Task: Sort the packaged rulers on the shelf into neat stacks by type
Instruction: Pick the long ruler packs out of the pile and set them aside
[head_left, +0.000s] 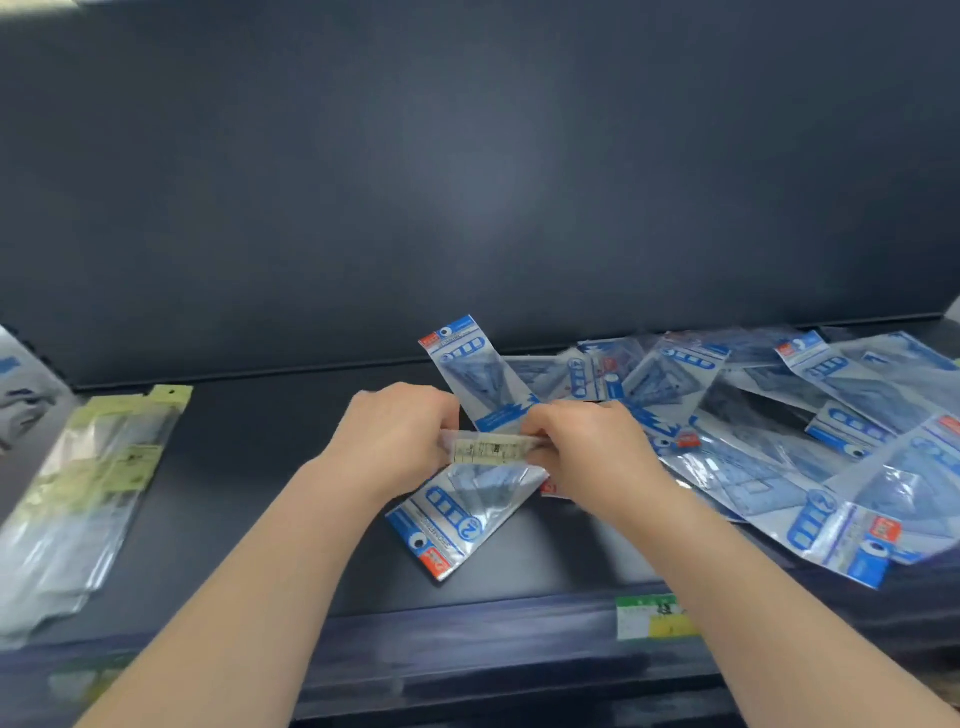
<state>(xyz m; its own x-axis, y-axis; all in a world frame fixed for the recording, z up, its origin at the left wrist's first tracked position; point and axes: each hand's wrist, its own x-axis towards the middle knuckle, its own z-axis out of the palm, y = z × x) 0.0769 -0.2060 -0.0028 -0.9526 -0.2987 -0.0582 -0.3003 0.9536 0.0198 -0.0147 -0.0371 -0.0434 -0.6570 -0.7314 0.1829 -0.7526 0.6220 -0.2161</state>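
Both my hands meet over the middle of the dark shelf (270, 499). My left hand (397, 434) and my right hand (582, 447) grip a small bundle of blue-labelled ruler packets (491, 449) between them, seen edge-on with a pale barcode label. One packet of the bundle sticks up behind (470, 371), another hangs down in front (457, 525). A loose heap of blue-labelled packets (810, 431) sprawls across the right of the shelf. A stack of yellow-green-labelled packets (88, 488) lies at the left.
The shelf's back panel (467, 182) rises dark behind everything. A green and yellow price tag (652, 618) sits on the shelf's front rail. More packaging shows at the far left edge (21, 395).
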